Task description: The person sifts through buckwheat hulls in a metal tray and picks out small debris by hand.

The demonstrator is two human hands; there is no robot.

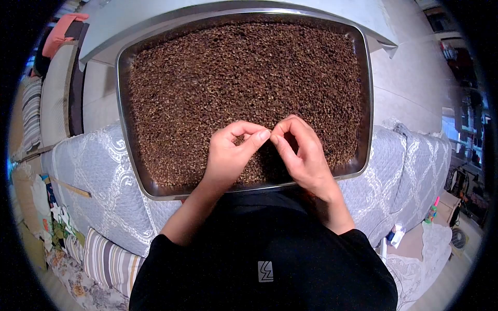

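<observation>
A large metal tray (370, 103) stands in front of me, covered in a layer of small brown dried flakes or husks (228, 78). Over the near part of the tray, my left hand (231, 153) is closed in a pinch, thumb against forefinger. My right hand (301, 150) pinches in the same way, its fingertips touching or almost touching those of the left. Whatever lies between the fingertips is too small to make out. The hands cast a dark shadow on the flakes below.
Behind the tray is a pale table (381, 31). A grey-and-white patterned cover (98, 166) spreads on both sides of me. Striped cushions (106, 259) lie at lower left, a pink cloth (62, 33) at upper left. Small items (397, 236) sit at right.
</observation>
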